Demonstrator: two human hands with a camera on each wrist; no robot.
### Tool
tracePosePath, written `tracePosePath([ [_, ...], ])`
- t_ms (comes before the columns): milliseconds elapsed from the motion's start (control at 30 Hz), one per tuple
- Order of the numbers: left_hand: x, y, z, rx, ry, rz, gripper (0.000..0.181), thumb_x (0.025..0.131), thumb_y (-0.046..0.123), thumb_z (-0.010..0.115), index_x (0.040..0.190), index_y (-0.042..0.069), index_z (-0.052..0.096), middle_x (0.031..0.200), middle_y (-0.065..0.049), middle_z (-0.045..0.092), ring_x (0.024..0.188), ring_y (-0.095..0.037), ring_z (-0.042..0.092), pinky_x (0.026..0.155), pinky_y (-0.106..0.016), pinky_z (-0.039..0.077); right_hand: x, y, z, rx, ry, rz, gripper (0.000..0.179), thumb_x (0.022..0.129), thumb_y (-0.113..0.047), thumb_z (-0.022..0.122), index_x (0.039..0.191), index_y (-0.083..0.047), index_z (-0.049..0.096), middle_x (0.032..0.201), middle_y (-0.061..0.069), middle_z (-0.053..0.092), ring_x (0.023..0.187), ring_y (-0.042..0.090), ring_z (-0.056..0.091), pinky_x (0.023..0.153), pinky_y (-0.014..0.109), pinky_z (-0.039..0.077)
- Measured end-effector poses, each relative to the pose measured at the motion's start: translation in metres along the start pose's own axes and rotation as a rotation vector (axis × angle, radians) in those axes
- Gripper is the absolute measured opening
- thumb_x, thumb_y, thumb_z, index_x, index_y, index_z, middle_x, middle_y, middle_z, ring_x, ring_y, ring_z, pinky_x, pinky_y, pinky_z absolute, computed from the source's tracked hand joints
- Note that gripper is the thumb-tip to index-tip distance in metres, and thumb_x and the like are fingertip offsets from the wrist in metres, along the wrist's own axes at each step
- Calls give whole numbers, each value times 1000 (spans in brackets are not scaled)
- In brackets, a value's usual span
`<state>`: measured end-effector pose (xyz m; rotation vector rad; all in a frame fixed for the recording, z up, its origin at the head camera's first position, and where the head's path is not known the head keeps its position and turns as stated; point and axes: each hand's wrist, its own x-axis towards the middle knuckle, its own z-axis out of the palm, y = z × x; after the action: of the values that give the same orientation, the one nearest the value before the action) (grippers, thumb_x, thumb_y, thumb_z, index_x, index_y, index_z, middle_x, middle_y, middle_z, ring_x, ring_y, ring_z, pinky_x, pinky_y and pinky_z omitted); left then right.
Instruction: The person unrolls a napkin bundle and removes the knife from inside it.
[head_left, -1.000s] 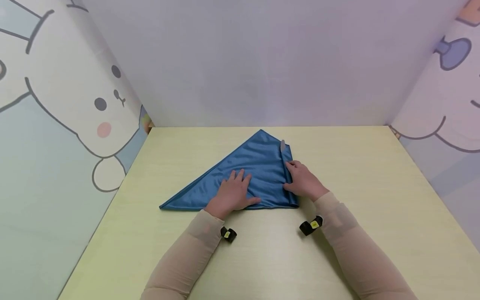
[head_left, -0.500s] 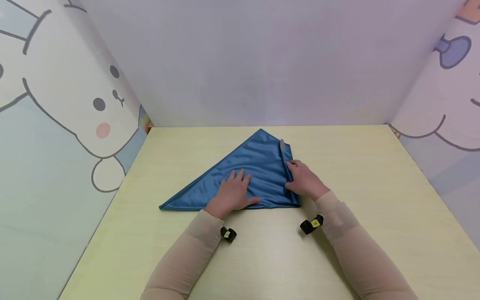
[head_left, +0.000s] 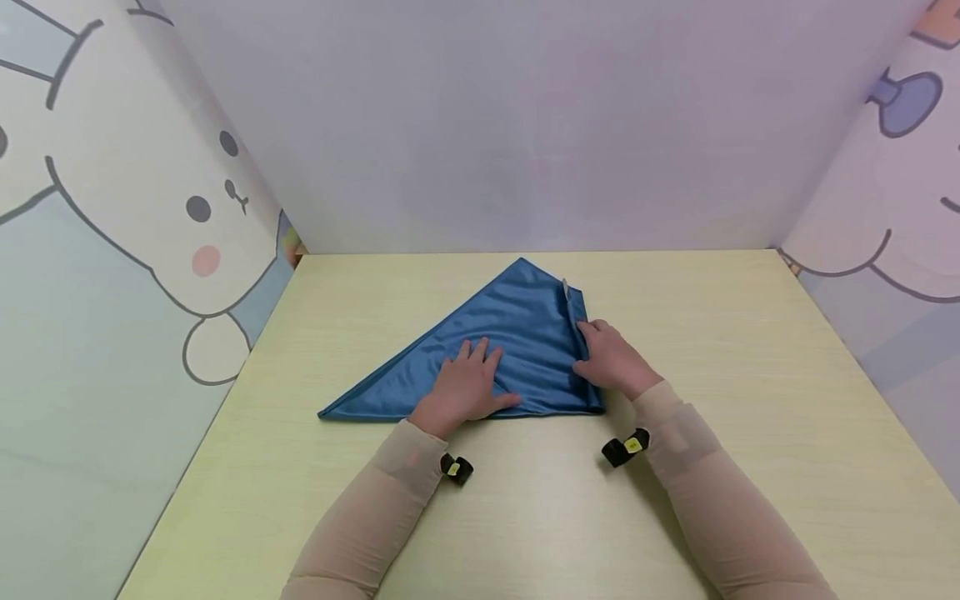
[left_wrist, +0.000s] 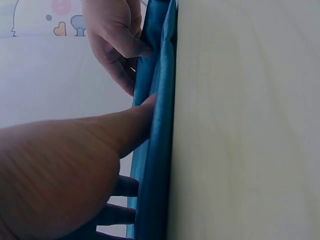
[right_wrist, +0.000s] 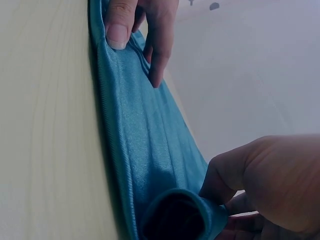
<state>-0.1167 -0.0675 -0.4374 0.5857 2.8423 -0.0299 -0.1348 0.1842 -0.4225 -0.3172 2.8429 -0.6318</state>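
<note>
A shiny blue satin cloth [head_left: 517,321], folded to a rough triangle, lies on the pale wood table [head_left: 750,375]. Spread fingers of my left hand [head_left: 463,387] rest flat on its lower middle, with the thumb pointing right along the near edge. At the cloth's right side my right hand [head_left: 611,360] grips a turned-over strip between thumb and fingers. From the right wrist view, that strip is a loose hollow roll [right_wrist: 216,220] with its end facing the camera. A small white tag [head_left: 566,288] sticks up near the strip's far end.
Behind the table stands a plain pale wall [head_left: 480,125]. Walls with cartoon animals flank it on both sides. Each wrist wears a small black camera, one on the left [head_left: 457,470] and one on the right [head_left: 618,452].
My right hand has shifted slightly right with the gripped strip, and the cloth's right edge has moved out a little. The white tag now looks narrower. My left hand stays put.
</note>
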Motion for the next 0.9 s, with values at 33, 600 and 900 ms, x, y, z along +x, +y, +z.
tracePosePath([
  [33,0,0,0,-1,-1,0,94,83,77,45,154,19,26,159,-11,17,144,-37,16,104,-59,31,0,0,0,4,-2,8,70,89,-16,61,145,10,28,142,32,33,127,43,38,103,54,34],
  [600,-2,0,-1,-21,-1,7,93,84,76,45,154,19,24,160,-11,16,144,-37,15,106,-58,29,-1,3,-5,27,-25,45,70,90,-18,60,147,8,27,141,32,34,125,44,41,101,54,37],
  [900,-3,1,-3,-29,-6,3,93,84,75,45,154,19,25,159,-11,16,144,-36,15,106,-58,29,-2,6,-8,52,-34,60,72,89,-18,60,146,9,27,143,31,33,129,44,37,103,55,34],
])
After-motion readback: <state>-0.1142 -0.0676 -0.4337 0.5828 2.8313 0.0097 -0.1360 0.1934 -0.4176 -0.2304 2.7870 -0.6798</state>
